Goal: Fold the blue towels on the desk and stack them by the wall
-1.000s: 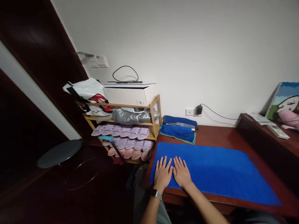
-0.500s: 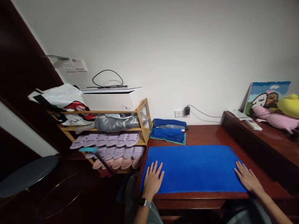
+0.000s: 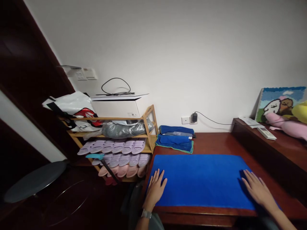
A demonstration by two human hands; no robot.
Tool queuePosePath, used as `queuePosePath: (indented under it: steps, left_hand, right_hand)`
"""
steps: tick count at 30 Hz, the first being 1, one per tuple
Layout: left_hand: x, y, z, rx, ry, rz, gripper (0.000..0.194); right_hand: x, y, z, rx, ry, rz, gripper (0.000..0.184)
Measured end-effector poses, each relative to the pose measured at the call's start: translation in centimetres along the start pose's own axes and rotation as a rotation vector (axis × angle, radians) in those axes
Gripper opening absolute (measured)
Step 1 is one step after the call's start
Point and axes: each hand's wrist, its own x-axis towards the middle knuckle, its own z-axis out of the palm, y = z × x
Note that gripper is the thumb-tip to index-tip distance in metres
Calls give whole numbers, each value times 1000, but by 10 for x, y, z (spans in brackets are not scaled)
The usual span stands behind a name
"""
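Observation:
A blue cloth (image 3: 201,182) lies spread out flat on the dark red wooden table (image 3: 211,143). My left hand (image 3: 155,187) is over its left edge, fingers stretched out, with a watch band at the wrist. Over the right edge is my right hand (image 3: 259,188), palm down with fingers extended and a shadow beside them on the cloth. Whether the right palm touches the cloth, I cannot tell. Behind the cloth, against the wall, sit folded dark blue cloths (image 3: 176,139) with green edging and a clear plastic wrapper among them.
Left of the table stands a wooden rack (image 3: 150,127) with several slippers (image 3: 117,147), a white box (image 3: 117,108) and a plastic bag (image 3: 76,102). A round stool (image 3: 35,182) is further left. On the right ledge lie a remote control (image 3: 266,133) and a pink plush toy (image 3: 285,126).
The view has shifted, so the scene sits slightly lower and further right. My left hand has tilted a little, and my right hand looks slightly raised. The cloth stays spread out.

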Motion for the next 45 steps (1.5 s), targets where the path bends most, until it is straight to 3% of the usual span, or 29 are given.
queuePosePath:
  steps: [2,8,10,11,13,15,21,23,25,27,32,35,38,41,43,45]
  left_hand:
    - [13,-1,-5,-7,20,-8,57]
    - [79,10,-13,41,21,122,54]
    - [96,2,-9,69,5,140,53]
    - [102,-5,-6,79,-7,144,53]
    - [108,-21,0,81,-20,159,54]
    - [109,-35,7,71,-5,187,54]
    - [108,-40,14,87,50,198,53]
    - [109,-38,15,100,52,195,54]
    - [111,-38,15,108,50,193,58]
    - [113,-40,14,111,39,184,64]
    - [119,-48,10,93,-18,162,63]
    - [118,-49,7,76,8,179,61]
    - [116,-46,4,67,-4,183,63]
    - [115,-44,3,62,-32,151,64]
    - [115,-43,4,57,-34,138,64]
    - [115,-43,4,52,-30,138,64]
  right_hand:
    - [5,-55,3,-4,-24,-118,80]
    - [17,-261,31,142,-203,-493,71]
    - [22,-298,46,150,-265,-556,71]
    - [25,-305,52,143,-287,-564,72]
    - [35,-295,60,114,-308,-534,74]
    - [50,-256,61,71,-300,-459,76]
    - [104,-60,38,-137,-254,-79,79]
    - [115,-10,32,-171,-236,9,79]
    - [120,19,32,-184,-218,48,80]
    - [120,28,36,-184,-202,60,82]
    - [119,24,42,-188,-200,110,82]
    - [129,22,32,-211,-258,143,80]
    - [141,-7,14,-256,-308,161,75]
    - [140,-86,1,-248,-216,-22,70]
    - [124,-162,4,-154,-142,-265,66]
    - [97,-241,17,-8,-155,-486,64]
